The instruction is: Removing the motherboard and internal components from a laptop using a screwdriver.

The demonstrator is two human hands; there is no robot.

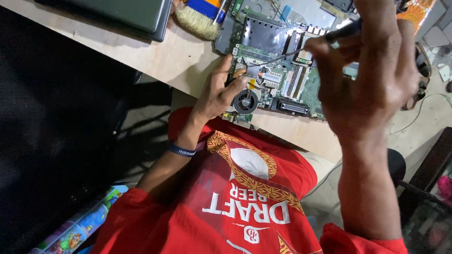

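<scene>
Left hand (220,93) fingers spread, steadying circuit board (279,73) on tabletop (178,59) | right hand (368,62) pinching screwdriver (311,44), tip angled onto board for control.

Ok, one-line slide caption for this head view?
Left hand steadies a green laptop circuit board by its round black fan; right hand aims a thin dark-handled screwdriver.

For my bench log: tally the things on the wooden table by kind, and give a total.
Green circuit board, with round fan, left hand resting on it: 1
Screwdriver, held in right hand, tip on the board: 1
Closed dark laptop: 1
Straw-bristle brush: 1
Total: 4
Other parts at the top edge are cut off; not counted.
</scene>
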